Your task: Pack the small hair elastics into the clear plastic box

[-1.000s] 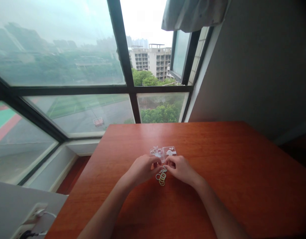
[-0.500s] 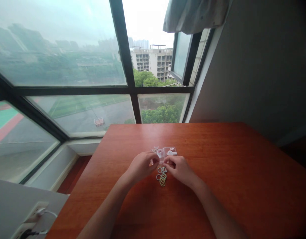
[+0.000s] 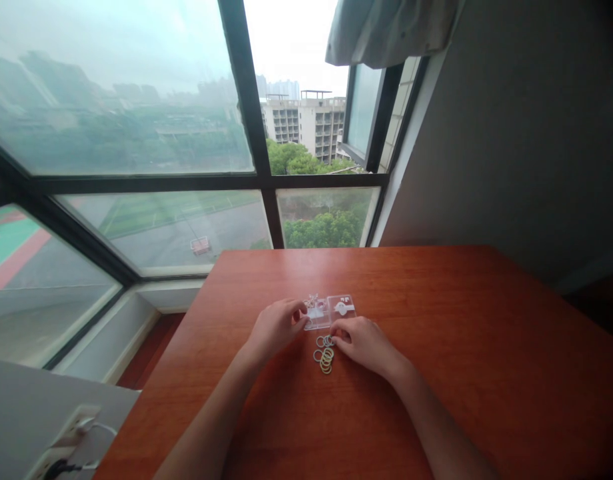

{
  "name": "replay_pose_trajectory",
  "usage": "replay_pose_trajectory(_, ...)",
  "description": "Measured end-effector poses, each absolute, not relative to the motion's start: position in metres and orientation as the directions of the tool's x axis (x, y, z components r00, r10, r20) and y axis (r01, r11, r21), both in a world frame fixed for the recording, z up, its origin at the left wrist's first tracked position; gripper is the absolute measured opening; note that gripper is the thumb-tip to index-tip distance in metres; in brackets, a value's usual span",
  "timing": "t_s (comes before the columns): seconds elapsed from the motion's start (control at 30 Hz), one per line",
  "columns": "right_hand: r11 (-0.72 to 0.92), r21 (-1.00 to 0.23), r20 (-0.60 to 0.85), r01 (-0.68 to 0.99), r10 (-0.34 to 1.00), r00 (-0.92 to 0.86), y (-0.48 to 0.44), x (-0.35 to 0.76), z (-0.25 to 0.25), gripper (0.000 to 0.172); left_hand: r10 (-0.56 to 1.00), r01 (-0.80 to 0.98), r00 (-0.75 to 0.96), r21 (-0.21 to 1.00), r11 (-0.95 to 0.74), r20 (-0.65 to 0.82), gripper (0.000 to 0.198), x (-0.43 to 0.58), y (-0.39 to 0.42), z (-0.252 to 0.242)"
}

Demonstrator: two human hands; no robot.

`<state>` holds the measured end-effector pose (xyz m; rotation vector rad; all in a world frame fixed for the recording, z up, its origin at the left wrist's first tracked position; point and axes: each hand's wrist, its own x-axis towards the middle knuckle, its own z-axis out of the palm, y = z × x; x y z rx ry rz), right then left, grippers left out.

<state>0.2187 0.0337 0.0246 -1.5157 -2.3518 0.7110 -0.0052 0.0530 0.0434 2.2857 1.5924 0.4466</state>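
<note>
My left hand (image 3: 281, 323) is at the left edge of a small clear plastic box (image 3: 322, 325), its fingers curled. A pale ring shape shows by its thumb, but whether it is pinched cannot be made out. My right hand (image 3: 362, 341) has its thumb and fingers closed at the edge of several silvery rings (image 3: 320, 341), just in front of the box. Nearer to me, several yellowish rings (image 3: 326, 367) lie overlapping. Inside the box are small shiny pieces (image 3: 312, 301) at the back left; its lid (image 3: 342, 307) with a white print lies open on the right.
A reddish-brown wooden table (image 3: 436, 300) carries everything. Beyond its far edge stands a dark-framed window (image 3: 266, 181), with a grey curtain (image 3: 391, 30) above. At lower left, a wall socket (image 3: 79, 427) has plugs in it.
My left hand has drawn away to the left, from near my right hand to the box's left edge. My right hand has shifted slightly right and down. More of the box shows.
</note>
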Motion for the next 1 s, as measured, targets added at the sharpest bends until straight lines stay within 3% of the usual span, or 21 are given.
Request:
replay_pose_trajectory(0.4, 0.352, -0.608, 0.014, 0.711, 0.901, -0.434, 0.036, 0.220, 0.014, 0.010, 0.939, 0.845, 0.327, 0.412, -0.340, 0.104, 0.013, -0.004, 0.054, 0.040)
replay_pose_trajectory(0.6, 0.348, -0.668, 0.113, 0.658, 0.921, -0.372, 0.040, 0.222, 0.014, 0.008, 0.833, 0.761, 0.553, 0.396, -0.514, 0.018, 0.013, 0.006, 0.043, 0.050)
replay_pose_trajectory(0.77, 0.350, -0.704, 0.167, 0.618, 0.927, -0.335, 0.043, 0.221, 0.011, 0.006, 0.784, 0.782, 0.605, 0.289, -0.552, -0.139, 0.013, 0.017, 0.033, 0.054)
replay_pose_trajectory(1.0, 0.371, -0.730, 0.216, 0.575, 0.922, -0.320, 0.045, 0.221, 0.013, 0.005, 0.790, 0.798, 0.599, 0.184, -0.574, -0.135, 0.016, 0.022, 0.031, 0.046)
